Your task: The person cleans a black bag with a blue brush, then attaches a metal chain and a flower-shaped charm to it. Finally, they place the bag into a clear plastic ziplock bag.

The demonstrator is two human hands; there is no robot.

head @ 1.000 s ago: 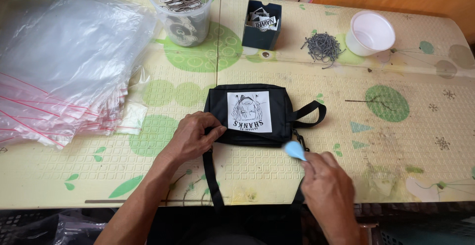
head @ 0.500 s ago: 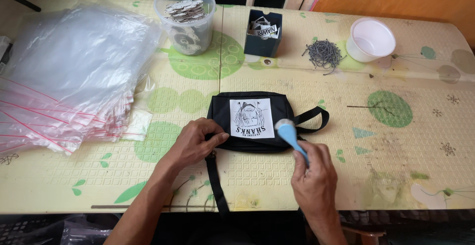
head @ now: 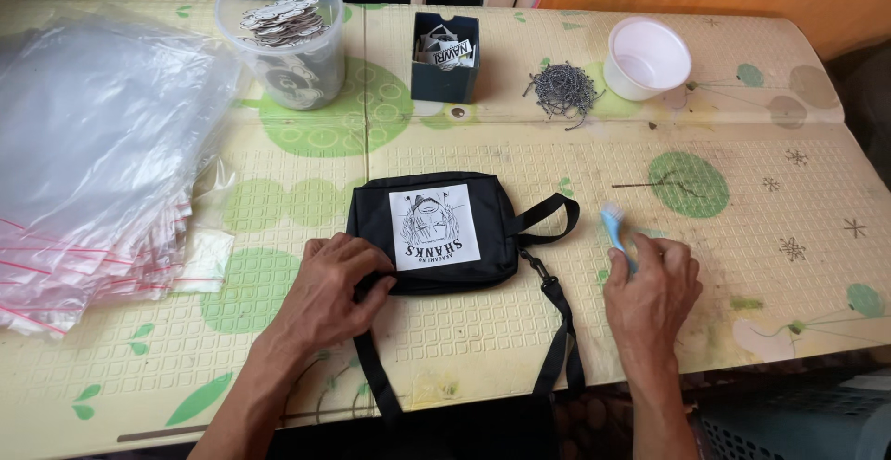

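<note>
Left hand [head: 334,288] is pinning the black pouch [head: 436,233] flat by its near corner. Right hand [head: 650,284] is gripping a small blue brush [head: 614,226] beside it. Light, even strokes across the fabric would serve best, I'd say.

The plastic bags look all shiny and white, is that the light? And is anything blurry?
Head view: soft daylight makes pale glare on the plastic bags; the black pouch and both hands look sharp; the table edges bend slightly from the wide lens; shadows are faint.

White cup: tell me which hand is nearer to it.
Right. The right hand, holding a blue brush, lies below the white cup, on the same side of the table. The left hand rests on the black bag, farther off.
</note>
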